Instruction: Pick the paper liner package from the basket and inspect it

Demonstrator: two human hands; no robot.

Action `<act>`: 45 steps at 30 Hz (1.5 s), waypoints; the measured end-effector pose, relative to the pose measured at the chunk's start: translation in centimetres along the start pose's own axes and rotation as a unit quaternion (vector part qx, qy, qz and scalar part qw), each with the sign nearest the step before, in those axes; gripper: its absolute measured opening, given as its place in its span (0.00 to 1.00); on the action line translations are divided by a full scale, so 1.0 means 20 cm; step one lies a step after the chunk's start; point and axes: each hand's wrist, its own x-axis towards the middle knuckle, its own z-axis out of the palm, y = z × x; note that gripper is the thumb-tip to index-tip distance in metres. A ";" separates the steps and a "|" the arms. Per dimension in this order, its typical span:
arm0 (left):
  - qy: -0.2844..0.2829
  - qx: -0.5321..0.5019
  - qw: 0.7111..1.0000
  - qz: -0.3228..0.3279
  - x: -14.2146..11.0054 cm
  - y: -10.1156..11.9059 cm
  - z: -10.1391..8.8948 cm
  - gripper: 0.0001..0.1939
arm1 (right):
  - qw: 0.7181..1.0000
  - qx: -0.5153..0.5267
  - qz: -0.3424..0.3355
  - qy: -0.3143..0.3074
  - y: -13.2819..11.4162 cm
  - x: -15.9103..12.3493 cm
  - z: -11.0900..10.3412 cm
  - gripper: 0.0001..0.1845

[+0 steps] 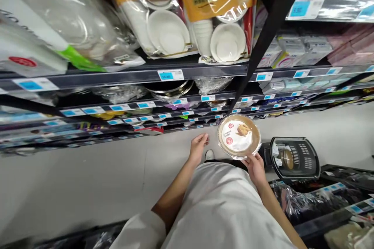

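Head view, looking down a shop aisle: a person in a white shirt (222, 206) holds a round pack (239, 136) in front of the waist. The pack sits between the shelves (131, 78) above and the shirt below, over the pale floor (102, 179). Its clear wrap shows a brown rim around a white label (232, 137) with a food picture and red marks; the small print is too fine to read.

The right hand (254, 166) grasps the pack by its near edge, its fingers partly hidden by the rim. The left hand (198, 147) is beside the pack, apart from it, its fingers loosely curled with nothing visible in them; whether the tips meet, I cannot tell. The right arm runs off the bottom edge.

One pale shoe (209, 155) peeks out beyond the shirt hem, which hides the legs. To the right of the right hand, a black basket (317, 165) holds a round brown item (288, 158), too small to identify.

Bags of white bowls (169, 35) fill the top shelf, their tops cut off by the frame. Goods on the lower shelves are dark, blurred and partly covered by price tags (171, 75).
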 end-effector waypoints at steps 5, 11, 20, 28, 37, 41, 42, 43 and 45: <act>-0.010 -0.051 0.999 -0.006 0.00 -0.01 -0.08 0.32 | 0.999 -0.036 -0.015 -0.019 -0.04 -0.03 0.03 0.23; -0.018 -0.051 0.999 0.007 0.03 0.03 -0.12 0.32 | 0.995 -0.090 -0.038 -0.028 -0.13 -0.08 0.05 0.21; -0.093 -0.029 0.995 -0.035 0.07 0.10 -0.10 0.25 | 0.992 -0.106 -0.044 -0.044 -0.15 -0.07 0.06 0.21; -0.154 0.015 0.986 -0.070 0.09 0.15 -0.11 0.25 | 0.992 -0.107 -0.040 -0.053 -0.18 -0.05 0.12 0.22; -0.166 -0.032 0.982 -0.084 0.08 0.19 -0.18 0.23 | 0.989 -0.131 -0.004 -0.069 -0.17 0.00 0.21 0.24; -0.168 -0.052 0.978 -0.110 0.07 0.19 -0.23 0.22 | 0.988 -0.140 0.007 -0.068 -0.15 0.02 0.24 0.25; -0.171 -0.059 0.976 -0.119 0.08 0.19 -0.24 0.21 | 0.988 -0.137 0.010 -0.064 -0.14 0.02 0.24 0.26; -0.173 -0.066 0.974 -0.127 0.08 0.18 -0.25 0.21 | 0.989 -0.132 0.011 -0.059 -0.14 0.02 0.25 0.26; -0.167 -0.081 0.973 -0.135 0.09 0.16 -0.27 0.19 | 0.992 -0.121 0.007 -0.044 -0.13 0.02 0.24 0.27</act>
